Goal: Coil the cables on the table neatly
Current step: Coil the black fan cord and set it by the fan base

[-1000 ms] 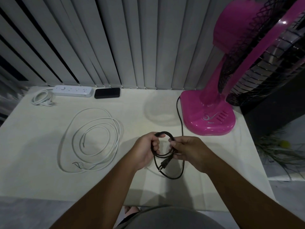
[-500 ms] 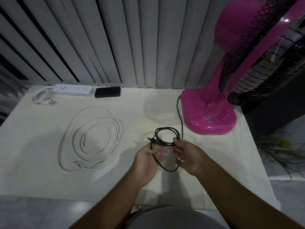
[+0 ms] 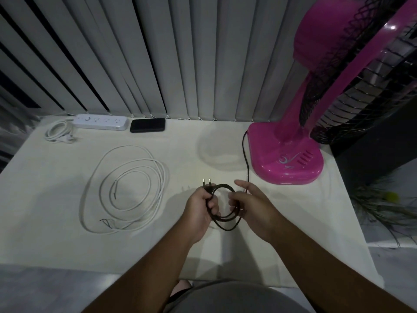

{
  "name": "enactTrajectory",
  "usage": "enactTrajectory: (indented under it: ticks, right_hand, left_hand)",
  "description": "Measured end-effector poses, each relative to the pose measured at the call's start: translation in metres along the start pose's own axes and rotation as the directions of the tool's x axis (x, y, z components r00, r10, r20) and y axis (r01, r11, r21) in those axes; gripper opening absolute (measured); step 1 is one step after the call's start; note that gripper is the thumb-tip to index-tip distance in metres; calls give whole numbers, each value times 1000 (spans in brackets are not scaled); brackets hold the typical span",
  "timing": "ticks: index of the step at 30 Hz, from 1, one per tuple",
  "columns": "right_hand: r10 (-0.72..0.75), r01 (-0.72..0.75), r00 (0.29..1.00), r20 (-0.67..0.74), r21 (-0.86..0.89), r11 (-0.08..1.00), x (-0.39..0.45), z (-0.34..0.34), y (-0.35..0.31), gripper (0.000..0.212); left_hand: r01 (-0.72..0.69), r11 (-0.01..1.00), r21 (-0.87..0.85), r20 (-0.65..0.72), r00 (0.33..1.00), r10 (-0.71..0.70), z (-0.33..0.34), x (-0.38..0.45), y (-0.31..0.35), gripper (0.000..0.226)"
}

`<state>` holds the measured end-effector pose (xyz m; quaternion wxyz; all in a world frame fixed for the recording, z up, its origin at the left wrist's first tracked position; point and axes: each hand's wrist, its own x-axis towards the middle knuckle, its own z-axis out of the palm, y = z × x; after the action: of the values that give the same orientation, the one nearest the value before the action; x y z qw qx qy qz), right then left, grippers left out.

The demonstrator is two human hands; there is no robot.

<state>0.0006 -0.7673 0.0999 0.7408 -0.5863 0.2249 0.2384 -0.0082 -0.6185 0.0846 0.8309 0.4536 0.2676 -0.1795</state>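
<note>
The left hand (image 3: 199, 205) grips a small coil of the black cable (image 3: 226, 216) above the table (image 3: 56, 245), fingers curled round the loops. The plug (image 3: 207, 184) sticks up from this hand, with two pins pointing away. The right hand (image 3: 250, 205) is at the other side of the coil, fingers loose and partly straight; I cannot tell if it pinches the cable. The cable runs on to the pink fan (image 3: 286, 159). A white cable (image 3: 126, 190) lies in loose loops at the left.
</note>
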Motion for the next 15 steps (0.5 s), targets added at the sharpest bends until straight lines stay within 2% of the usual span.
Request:
enactTrajectory:
  ticks: [2,7,10,13,15]
  right_hand:
    - [-16,13,997,70,49,999,2,0,-7,41]
    - [-60,81,994,96,-240,967,-1,10,-13,22]
    - [-159,186,981,111,-303,935,0,11,-10,10]
    - [-178,179,984,27,-267,947,4,9,-6,12]
    - [-161,146,985,-58,-204,968,8,6,-5,16]
  left_hand:
    - [2,996,88,30,1000,-5,-2,0,5,28]
    - [15,957,290,74,997,-38,8,2,14,30]
    - [6,958,287,89,995,-33,12,1,11,35]
    - [3,973,230,139,990,-35,6,-2,5,41]
    - [25,958,285,145,987,-69,2,-5,1,39]
